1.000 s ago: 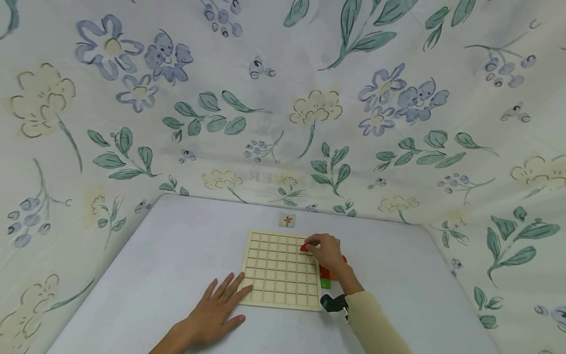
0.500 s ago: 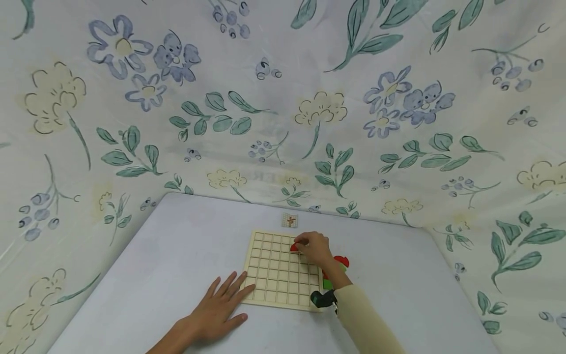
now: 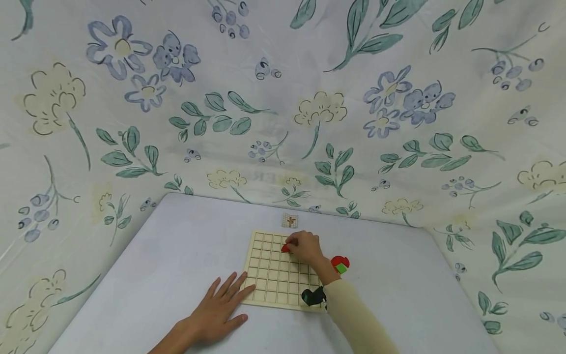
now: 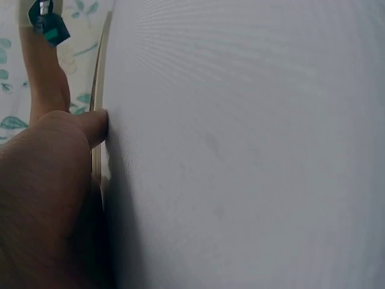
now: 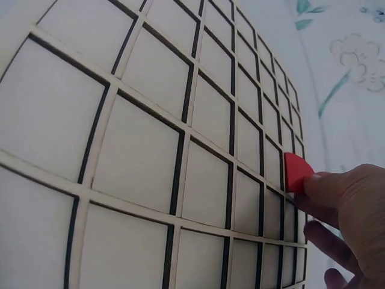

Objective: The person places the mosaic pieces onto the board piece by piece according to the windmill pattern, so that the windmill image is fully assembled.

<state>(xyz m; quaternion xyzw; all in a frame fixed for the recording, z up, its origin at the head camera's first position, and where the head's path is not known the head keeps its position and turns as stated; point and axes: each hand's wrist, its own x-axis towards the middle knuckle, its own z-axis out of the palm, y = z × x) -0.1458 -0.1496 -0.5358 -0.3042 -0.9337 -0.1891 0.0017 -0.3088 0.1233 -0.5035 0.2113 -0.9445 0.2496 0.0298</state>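
Note:
A pale wooden grid board (image 3: 272, 270) with rows of square recesses lies flat on the table. Over its far part, my right hand (image 3: 305, 247) pinches a red quarter-round piece (image 3: 285, 248) between thumb and fingers. In the right wrist view that red piece (image 5: 296, 173) is at the far rows of the grid; whether it touches the board I cannot tell. My left hand (image 3: 218, 310) rests with fingers spread, its fingertips on the board's left edge. The left wrist view shows mostly the white tabletop beside the left thumb (image 4: 93, 127).
Right of the board lie loose red pieces (image 3: 339, 260) and a green square piece (image 3: 341, 268), partly behind the right forearm. A small pattern card (image 3: 290, 220) lies beyond the board. Floral cloth (image 3: 283, 123) hangs around the white table (image 3: 190, 236).
My right hand has moved left across the far rows with the red piece. Its forearm now uncovers more loose pieces at the right. The left hand stays on the board's edge.

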